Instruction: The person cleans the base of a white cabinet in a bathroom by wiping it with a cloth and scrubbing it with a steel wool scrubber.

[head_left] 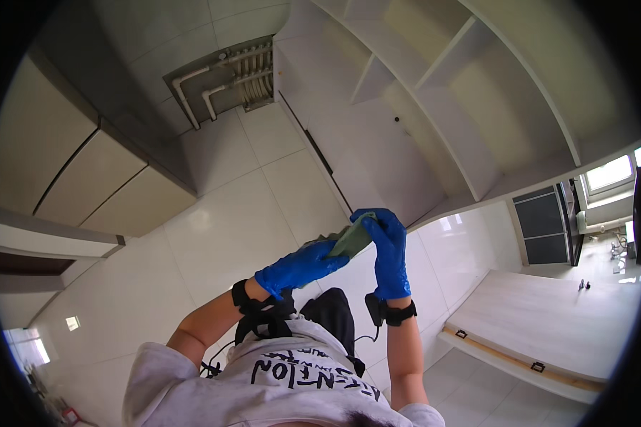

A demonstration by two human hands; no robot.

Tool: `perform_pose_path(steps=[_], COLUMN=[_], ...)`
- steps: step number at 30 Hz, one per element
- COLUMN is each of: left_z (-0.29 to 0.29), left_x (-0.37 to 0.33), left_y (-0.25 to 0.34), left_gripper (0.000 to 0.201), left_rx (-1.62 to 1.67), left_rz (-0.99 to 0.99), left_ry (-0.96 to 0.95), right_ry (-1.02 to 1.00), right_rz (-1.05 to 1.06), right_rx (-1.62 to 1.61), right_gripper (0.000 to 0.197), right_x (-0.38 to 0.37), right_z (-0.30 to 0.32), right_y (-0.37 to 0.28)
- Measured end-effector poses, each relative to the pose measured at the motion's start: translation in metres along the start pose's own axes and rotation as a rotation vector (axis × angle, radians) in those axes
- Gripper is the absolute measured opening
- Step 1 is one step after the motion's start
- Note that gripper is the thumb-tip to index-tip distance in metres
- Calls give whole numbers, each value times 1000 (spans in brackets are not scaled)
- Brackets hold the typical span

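A folded green cloth (pixel 352 240) is held up in front of my body, between my two hands. My left hand (pixel 303 268), in a blue glove, is closed round its left part. My right hand (pixel 389 249), gloved in blue too, grips the cloth's right upper end between thumb and fingers. Some loose folds of the cloth show behind the left hand's fingers. Both hands are above the tiled floor, beside the near end of the white shelving unit (pixel 470 142). Black straps circle both wrists.
Pale cabinets (pixel 85 171) stand on the left. White pipes (pixel 224 82) sit in a wall recess at the far end. A white door (pixel 548 324) with dark metal fittings is at the right, near a window (pixel 609 176). Glossy light tiles (pixel 221 242) cover the floor.
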State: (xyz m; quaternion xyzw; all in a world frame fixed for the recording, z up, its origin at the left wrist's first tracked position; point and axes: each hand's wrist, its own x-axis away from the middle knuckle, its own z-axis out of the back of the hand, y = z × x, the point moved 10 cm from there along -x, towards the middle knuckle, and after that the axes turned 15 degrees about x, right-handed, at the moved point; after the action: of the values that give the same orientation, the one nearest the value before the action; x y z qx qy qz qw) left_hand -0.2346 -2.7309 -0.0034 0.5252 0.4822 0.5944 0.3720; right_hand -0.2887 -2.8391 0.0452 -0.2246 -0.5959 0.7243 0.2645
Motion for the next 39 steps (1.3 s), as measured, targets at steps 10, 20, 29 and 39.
perform_pose_path(steps=[10,20,29,39], left_z=[52,50,103,118], left_x=[23,56,52,61], left_y=[48,131,56,31], left_gripper=[45,49,55,48], left_rx=[953,821,875,1099], left_rz=[169,-218,74,82], left_ry=[164,284,439,468], right_ry=[-43,-329,-131,-116], right_rz=[-19,146,-206,-188], right_rx=[-400,22,-610,-746], right_gripper=[35,50,50,48], right_x=[-65,-37,2,22], right_z=[-29,-90,-58,-74], right_y=[112,99,93,86])
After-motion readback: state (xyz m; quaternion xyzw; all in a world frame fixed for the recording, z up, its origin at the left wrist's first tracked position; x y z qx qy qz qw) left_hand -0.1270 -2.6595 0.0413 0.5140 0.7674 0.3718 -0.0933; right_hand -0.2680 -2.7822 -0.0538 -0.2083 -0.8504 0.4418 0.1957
